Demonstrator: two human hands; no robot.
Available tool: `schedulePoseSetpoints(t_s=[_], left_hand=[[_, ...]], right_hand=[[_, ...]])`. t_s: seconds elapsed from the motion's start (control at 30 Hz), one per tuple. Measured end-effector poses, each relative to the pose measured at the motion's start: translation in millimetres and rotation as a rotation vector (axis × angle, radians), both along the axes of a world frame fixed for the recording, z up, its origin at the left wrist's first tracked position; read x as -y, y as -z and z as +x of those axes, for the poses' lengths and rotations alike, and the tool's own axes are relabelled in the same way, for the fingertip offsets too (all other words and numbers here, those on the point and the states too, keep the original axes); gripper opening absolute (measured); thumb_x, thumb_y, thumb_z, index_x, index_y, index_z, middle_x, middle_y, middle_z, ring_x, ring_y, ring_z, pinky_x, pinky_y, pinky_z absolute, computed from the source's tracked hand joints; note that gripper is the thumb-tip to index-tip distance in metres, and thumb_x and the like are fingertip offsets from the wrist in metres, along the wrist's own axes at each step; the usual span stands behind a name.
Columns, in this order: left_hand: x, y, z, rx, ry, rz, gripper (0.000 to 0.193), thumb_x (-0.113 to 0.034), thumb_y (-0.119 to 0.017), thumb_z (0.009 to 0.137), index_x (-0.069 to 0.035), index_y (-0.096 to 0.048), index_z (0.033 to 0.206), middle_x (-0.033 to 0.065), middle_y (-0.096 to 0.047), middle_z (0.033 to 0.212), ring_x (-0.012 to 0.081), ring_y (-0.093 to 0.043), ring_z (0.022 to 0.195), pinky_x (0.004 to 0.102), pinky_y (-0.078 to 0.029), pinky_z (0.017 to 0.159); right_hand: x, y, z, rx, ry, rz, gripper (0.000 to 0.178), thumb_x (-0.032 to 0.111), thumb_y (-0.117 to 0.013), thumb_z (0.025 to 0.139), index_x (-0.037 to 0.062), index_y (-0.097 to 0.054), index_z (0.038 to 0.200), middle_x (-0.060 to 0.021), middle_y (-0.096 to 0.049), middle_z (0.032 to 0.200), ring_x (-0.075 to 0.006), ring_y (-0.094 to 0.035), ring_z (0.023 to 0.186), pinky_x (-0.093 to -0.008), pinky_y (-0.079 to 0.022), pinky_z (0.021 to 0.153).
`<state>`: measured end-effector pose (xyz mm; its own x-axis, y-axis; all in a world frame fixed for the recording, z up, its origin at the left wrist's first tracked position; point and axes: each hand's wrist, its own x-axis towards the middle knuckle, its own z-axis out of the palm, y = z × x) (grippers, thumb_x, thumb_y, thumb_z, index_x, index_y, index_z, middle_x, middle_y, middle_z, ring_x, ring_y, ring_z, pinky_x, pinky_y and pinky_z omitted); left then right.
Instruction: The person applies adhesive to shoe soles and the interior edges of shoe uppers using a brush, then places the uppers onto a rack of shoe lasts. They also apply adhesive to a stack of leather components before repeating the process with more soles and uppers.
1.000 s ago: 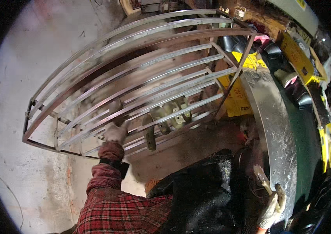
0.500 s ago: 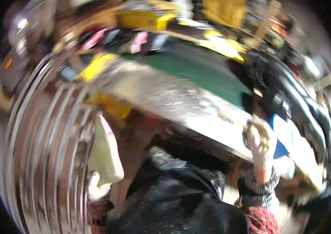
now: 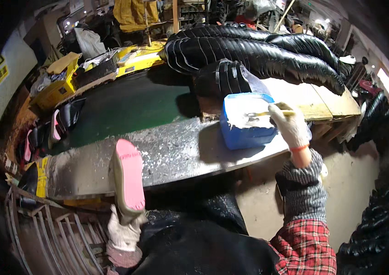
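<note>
My left hand [image 3: 125, 233], in a pale knit glove, grips a shoe [image 3: 131, 176] at its lower end. The shoe's pink sole faces up, edged by an olive-grey side, and its upper end overlaps the bench's near edge in view. At the right, my gloved right hand [image 3: 291, 124] is closed around the wooden handle of a brush [image 3: 264, 113]. The brush reaches into a blue tub [image 3: 249, 138] of white paste [image 3: 239, 120], and its tip is at the paste. The tub stands on the bench [image 3: 171, 156].
A green conveyor belt [image 3: 125, 110] runs behind the bench's spattered metal edge. More pink-soled shoes [image 3: 56, 126] lie on it at the left. Stacked black ribbed pieces [image 3: 249, 55] fill the back right. A metal rack [image 3: 61, 233] stands at lower left; a yellow box [image 3: 61, 89] sits behind the belt.
The view has swung right and steadied. The shoe in my left hand has risen toward the bench, sole now facing up. My right hand has brought the brush into the blue tub.
</note>
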<state>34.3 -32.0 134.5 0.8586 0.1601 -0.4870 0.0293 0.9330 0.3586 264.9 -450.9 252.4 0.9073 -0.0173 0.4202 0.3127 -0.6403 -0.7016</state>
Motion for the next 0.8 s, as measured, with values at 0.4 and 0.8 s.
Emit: schedulePoseSetpoints(t_s=[0.4, 0.8], left_hand=[[-42, 143, -22, -0.089, 0.0, -0.101, 0.039, -0.034, -0.043, 0.101, 0.0, -0.059, 0.111, 0.0149, -0.063, 0.099, 0.0204, -0.063, 0.087, 0.0299, -0.053, 0.076], [-33, 104, -32, 0.173, 0.039, -0.463, 0.056, -0.044, -0.037, 0.101, -0.004, -0.043, 0.138, 0.016, -0.058, 0.128, 0.0289, -0.054, 0.121, 0.0427, -0.042, 0.105]], right_hand=[[-159, 9, -61, 0.19, -0.836, 0.026, 0.015, 0.009, -0.068, 0.081, 0.0017, -0.068, 0.094, -0.0129, -0.069, 0.084, -0.0217, -0.068, 0.073, -0.0305, -0.055, 0.064], [-218, 63, -69, -0.439, -1.128, 0.4, 0.02, 0.016, -0.064, 0.089, -0.0002, -0.068, 0.099, -0.013, -0.069, 0.086, -0.0178, -0.066, 0.072, -0.0291, -0.054, 0.068]])
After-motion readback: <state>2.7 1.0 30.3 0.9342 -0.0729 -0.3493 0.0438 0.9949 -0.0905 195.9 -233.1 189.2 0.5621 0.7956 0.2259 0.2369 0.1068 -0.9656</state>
